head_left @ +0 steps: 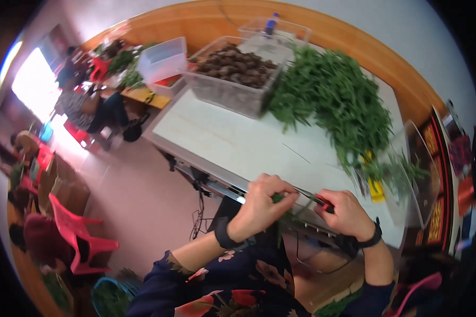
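Note:
At the near edge of the white table (201,124), my left hand (264,203) is closed on a green leafy sprig (277,198), most of it hidden by the fingers. To its right, my right hand (349,214) grips a pair of scissors with red handles (325,203). The dark blades point left, toward the fingertips of my left hand. Whether they touch the stem I cannot make out. A big heap of green leafy stems (336,92) covers the table's far right part.
Left of the heap stands a clear plastic bin (222,98) full of brown clumps (235,63). A clear container (415,174) and a yellow packet (375,190) lie at the right. Below left are a pink chair (79,232) and a blue basket (103,296); a seated person (92,108) is beyond.

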Demonstrator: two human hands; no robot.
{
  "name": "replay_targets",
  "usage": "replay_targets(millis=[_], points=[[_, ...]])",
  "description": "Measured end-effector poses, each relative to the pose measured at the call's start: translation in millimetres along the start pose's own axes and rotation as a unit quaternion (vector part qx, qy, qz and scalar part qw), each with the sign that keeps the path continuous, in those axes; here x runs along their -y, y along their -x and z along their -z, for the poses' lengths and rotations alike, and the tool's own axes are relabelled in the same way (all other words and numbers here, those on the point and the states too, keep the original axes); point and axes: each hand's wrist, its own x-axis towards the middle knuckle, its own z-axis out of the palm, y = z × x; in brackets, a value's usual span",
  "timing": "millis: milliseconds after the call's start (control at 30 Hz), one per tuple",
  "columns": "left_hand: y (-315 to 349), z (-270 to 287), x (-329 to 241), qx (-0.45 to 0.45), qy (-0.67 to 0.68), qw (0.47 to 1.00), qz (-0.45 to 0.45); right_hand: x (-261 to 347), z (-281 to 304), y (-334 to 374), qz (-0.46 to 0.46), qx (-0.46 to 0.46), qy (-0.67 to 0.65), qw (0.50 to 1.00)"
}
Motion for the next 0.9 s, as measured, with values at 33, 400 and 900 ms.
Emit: replay_targets(millis=[33,400,900], points=[[-3.6,6.5,-4.6,0.000,0.013,1.000,0.010,3.9,3.0,-6.7,0.009,-0.005,-0.016,1.000],[-8.3,-8.2,24.0,0.098,0.077,0.992,-0.010,23.0,27.8,-6.7,-0.078,0.029,0.087,0.993],[-27.6,11.0,38.2,0.035,0.308,0.923,0.226,-58.3,10.3,-27.6,-0.175,-0.105,0.136,0.969]])
